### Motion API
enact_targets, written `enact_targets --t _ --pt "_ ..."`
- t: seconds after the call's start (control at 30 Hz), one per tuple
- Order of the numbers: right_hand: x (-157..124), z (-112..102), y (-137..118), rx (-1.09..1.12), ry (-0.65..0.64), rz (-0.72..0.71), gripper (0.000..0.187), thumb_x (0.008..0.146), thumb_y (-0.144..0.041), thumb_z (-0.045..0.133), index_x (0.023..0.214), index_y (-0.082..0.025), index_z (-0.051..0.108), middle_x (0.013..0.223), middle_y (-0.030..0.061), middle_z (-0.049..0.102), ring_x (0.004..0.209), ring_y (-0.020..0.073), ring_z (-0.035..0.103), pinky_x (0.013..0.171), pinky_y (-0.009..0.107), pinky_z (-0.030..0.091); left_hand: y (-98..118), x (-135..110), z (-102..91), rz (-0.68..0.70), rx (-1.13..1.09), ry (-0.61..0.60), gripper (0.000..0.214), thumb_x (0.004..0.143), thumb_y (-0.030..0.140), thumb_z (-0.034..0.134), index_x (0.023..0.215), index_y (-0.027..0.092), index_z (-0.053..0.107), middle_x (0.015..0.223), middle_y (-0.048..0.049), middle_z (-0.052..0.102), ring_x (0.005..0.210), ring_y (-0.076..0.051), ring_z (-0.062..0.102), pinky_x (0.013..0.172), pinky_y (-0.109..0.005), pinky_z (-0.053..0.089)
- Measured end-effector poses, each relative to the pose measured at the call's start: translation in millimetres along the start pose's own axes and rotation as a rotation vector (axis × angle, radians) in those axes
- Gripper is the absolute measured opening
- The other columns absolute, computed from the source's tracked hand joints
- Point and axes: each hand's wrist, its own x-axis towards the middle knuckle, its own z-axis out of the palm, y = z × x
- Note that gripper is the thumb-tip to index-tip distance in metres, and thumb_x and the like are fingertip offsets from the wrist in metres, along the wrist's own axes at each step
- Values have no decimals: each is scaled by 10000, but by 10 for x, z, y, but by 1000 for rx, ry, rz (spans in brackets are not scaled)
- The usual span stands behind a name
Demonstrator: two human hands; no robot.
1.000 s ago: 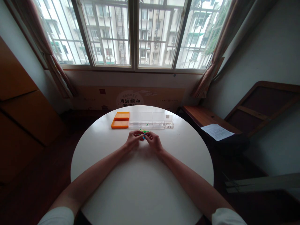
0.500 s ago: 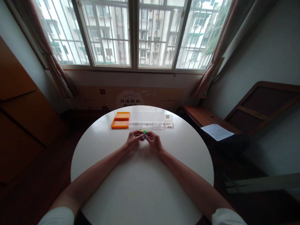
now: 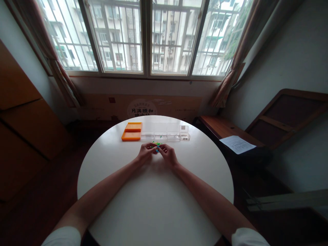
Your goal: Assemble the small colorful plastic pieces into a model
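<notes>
Right hand (image 3: 167, 153): fingers curled, thumb and forefinger brought together in a pinch on a small blue piece (image 3: 158, 146); located on the near side of the orange tray (image 3: 131, 139) and to its right. Left hand (image 3: 147, 152): also near and right of the tray, fingers bent and drawn in, tips meeting those of the right; whether it too grips the blue piece cannot be told at this size.

Just beyond the fingertips, right of the tray, lies a loose heap of small pieces (image 3: 154, 142), green and yellow, partly hidden by the hands; individual shapes too small to determine.

The tray itself is smooth plastic, shallow and rectangular, with raised rims and two panels. Just beside it on the right stands a clear box (image 3: 160, 128), rigid see-through plastic, square cells in a row; one green piece (image 3: 161, 137) shows in it. Farther right of the tray, a smaller clear box (image 3: 185, 136) contains dark bits.

All rest on a round bench (image 3: 156, 205), white, with a glossy surface. Well apart to the right of the tray, a printed paper sheet (image 3: 237, 144) lies flat beside brown wood (image 3: 230, 128).
</notes>
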Motion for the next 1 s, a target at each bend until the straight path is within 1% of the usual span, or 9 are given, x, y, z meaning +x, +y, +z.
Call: enact_targets --t 0.4,0.67,1.0 --pt "-2 -2 -13 -8 -6 1 250 782 -357 510 879 -155 620 682 43 644 570 139 571 529 238 446 6 1 -5 -5 -9 0 298 612 338 715 769 93 650 651 -54 631 549 -130 582 543 -258 476" --pt "1 1 9 -30 7 4 245 783 -340 500 889 -154 619 672 41 634 567 137 560 528 237 446 24 -3 3 -9 -5 15 323 599 353 721 775 91 653 657 -58 635 545 -128 577 536 -255 477" --pt "2 1 -6 -21 -1 1 239 780 -342 502 876 -156 618 674 41 638 578 139 564 524 234 443 31 -11 2 -1 -3 5 320 608 356 714 777 92 651 653 -56 632 544 -126 575 539 -258 477"
